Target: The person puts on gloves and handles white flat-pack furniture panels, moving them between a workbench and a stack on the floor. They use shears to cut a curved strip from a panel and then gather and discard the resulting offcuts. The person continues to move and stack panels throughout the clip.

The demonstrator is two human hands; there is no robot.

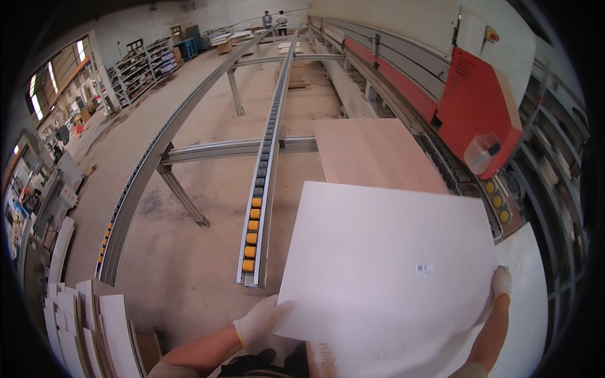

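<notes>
A large white board (pixel 384 252) with a small printed label (pixel 424 270) spans the space in front of me. My left hand (pixel 259 320), in a white glove, grips its lower left edge; the fingertips lie on the face and the thumb is not clearly seen. At the opposite edge, my gloved right hand (pixel 502 282) is closed on the board's side. Beyond it, a pinkish-brown panel (pixel 378 151) lies flat beside the machine, its near end hidden behind the white board. Under the white board's right side shows a pale surface (pixel 526 271).
A red-covered machine (pixel 472 107) with yellow round buttons (pixel 498 201) stands at right. Two roller rails, the nearer one with orange rollers (pixel 252 236), run away leftward of the board. Stacked board pieces (pixel 88 327) stand at lower left. Two people (pixel 275 22) stand far back.
</notes>
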